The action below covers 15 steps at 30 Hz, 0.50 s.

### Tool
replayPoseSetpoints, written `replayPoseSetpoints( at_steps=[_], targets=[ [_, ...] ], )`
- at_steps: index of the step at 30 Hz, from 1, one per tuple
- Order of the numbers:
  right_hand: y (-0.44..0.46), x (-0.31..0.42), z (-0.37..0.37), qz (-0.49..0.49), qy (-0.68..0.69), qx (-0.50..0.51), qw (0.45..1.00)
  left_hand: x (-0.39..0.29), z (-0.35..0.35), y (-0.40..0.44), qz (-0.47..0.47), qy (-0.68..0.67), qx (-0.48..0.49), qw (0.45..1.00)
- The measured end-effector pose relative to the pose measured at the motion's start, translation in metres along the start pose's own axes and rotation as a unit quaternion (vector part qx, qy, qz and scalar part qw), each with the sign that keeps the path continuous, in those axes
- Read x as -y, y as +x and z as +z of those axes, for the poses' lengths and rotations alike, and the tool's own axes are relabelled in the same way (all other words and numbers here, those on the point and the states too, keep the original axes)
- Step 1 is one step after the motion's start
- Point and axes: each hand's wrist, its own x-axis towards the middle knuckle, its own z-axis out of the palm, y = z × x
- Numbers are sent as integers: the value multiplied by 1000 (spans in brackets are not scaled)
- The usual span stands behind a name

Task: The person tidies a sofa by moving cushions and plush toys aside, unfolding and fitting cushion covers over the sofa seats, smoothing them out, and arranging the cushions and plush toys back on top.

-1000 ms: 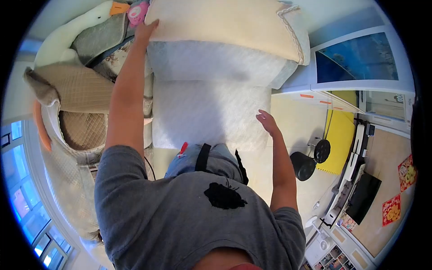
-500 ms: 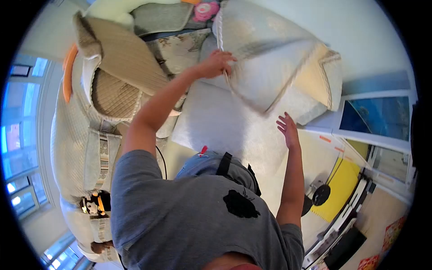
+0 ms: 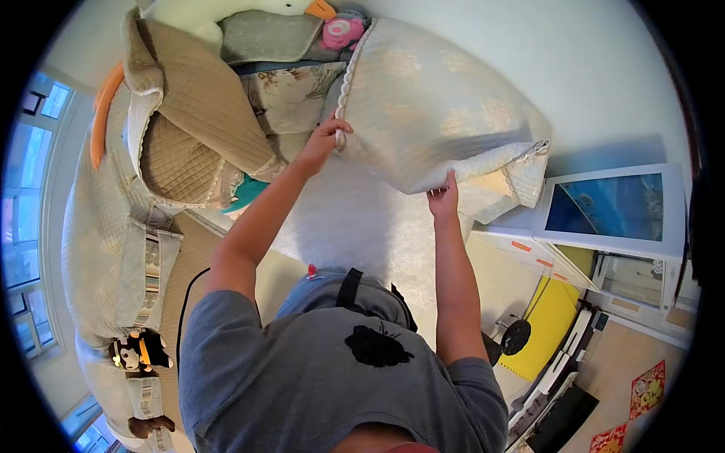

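Note:
A pale quilted sofa cover with a scalloped, braided edge is draped over the seat at the far right. My left hand is closed on its left edge. At the cover's lower fold, my right hand pinches the fabric, thumb on top and fingers underneath. Between the two hands the cloth hangs in a loose curve. Below it shows the bare light seat surface. A second, brown quilted cover lies bunched to the left of my left hand.
Behind are a floral cushion, a grey cushion, a pink plush toy and a white plush with an orange beak. At right stand a white cabinet with a blue picture and a yellow sheet. A black cable runs left.
My right hand has moved from free and spread to gripping the cover's fold. My left hand has shifted left and slightly down, still holding the edge. The cover lies flatter and more spread.

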Motion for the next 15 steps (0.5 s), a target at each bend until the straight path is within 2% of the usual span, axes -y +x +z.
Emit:
replayPoseSetpoints(
  at_steps=[1, 3, 4, 6, 7, 8, 9, 10, 11, 13, 15],
  targets=[
    [5, -1, -4, -10, 21, -2, 1000, -5, 9, -7, 0, -1, 1, 1000],
    [7, 6, -14, -31, 11, 18, 999, -24, 34, -18, -18, -85, -105, 991],
    [10, 8, -16, -46, 1, 44, 998, -10, 29, -16, -15, -83, -114, 990],
    [9, 15, -27, -24, 24, 86, 996, 35, -1, -15, -82, -139, -74, 984],
    [-3, 18, -26, -20, 23, 118, 993, 42, 6, -26, -52, -94, -119, 987],
    [-13, 18, -28, -12, 27, 104, 994, 53, -1, -35, -53, -15, -91, 994],
    [-22, 17, -31, -25, 14, 155, 987, 69, -1, -44, -34, -8, -84, 996],
    [-36, 18, -26, -10, 16, 125, 992, 55, -3, -54, -75, 59, -3, 995],
    [-40, 17, -32, 17, 41, 95, 994, 54, 2, -64, -135, 63, -28, 988],
    [-50, 9, -41, 20, 44, 94, 994, 78, -1, -72, -134, 105, 26, 985],
    [-54, 5, -47, 20, 36, 94, 995, 80, 1, -85, -154, 74, 23, 985]
  ],
)
